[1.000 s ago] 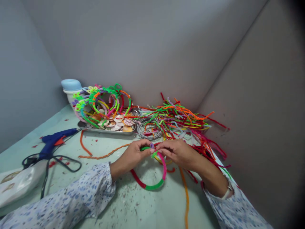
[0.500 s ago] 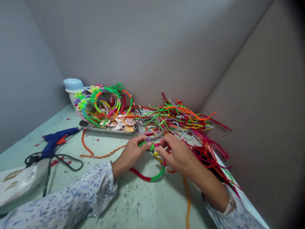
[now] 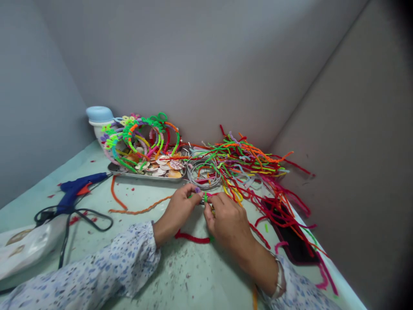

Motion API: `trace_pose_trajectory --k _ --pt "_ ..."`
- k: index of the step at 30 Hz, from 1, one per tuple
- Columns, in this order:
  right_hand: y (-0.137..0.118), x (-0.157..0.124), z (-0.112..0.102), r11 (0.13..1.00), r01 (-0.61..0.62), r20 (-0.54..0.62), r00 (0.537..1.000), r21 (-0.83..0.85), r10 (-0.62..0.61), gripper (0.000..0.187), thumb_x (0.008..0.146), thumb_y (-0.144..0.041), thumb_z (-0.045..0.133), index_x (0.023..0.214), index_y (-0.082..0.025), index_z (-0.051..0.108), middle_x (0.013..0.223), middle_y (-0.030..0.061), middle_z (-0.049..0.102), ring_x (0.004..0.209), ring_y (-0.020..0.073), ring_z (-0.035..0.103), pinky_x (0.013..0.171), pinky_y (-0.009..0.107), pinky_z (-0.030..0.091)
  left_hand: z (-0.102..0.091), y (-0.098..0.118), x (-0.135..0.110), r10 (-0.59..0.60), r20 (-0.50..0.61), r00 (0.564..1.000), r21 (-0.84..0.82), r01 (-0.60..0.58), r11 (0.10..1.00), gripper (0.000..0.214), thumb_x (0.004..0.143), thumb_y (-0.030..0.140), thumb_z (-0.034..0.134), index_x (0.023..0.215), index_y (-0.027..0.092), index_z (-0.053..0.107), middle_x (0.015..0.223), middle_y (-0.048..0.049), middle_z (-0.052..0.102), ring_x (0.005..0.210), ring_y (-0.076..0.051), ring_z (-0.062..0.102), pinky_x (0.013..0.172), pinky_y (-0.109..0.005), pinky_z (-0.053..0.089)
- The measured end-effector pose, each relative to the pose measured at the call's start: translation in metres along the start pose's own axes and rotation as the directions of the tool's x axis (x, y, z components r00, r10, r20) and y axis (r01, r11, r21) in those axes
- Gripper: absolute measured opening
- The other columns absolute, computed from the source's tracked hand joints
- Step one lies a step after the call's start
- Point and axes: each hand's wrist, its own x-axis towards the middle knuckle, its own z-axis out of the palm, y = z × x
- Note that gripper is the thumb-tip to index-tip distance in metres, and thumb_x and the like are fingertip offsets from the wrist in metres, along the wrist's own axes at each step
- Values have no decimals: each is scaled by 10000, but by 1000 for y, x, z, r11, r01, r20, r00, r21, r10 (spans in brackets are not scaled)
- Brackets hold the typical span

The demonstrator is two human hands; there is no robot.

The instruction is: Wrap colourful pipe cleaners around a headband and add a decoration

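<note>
Between my two hands is a hoop wrapped in coloured pipe cleaners. Its red stretch hangs below, and the green part mostly disappears behind my right hand. My left hand is closed, pinching the hoop's top beside a small purple tuft. Thumb and fingers of my right hand are pressed together at a green twist just right of the left fingertips. What exactly lies under the right fingertips is partly hidden.
Behind the hands, a metal tray bears shell discs and finished hoops, beside a blue-lidded bottle. Wire coils and a pipe-cleaner pile lie right of it. A blue glue gun rests left; a dark phone lies right.
My right hand has turned palm-down and drawn in over the hoop, covering its green side. The phone at the right now shows. My left hand has barely moved.
</note>
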Motion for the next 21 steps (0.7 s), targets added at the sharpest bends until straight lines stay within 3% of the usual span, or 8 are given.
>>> trace_pose_trajectory --k 11,21 --pt "1 2 4 995 -67 -35 997 78 70 106 849 -183 536 775 -198 610 746 31 627 698 170 581 607 285 349 2 -4 0 13 18 1000 12 -14 1000 159 781 340 594 780 181 589 550 61 472 491 -97 403 484 -207 278" --pt "-2 1 1 998 -51 2 999 -21 51 110 868 -201 521 788 -204 597 777 42 629 708 182 574 603 302 320 5 1 -5 10 11 1000 10 -10 1000 126 790 309 582 795 183 570 557 73 462 493 -93 387 496 -206 290"
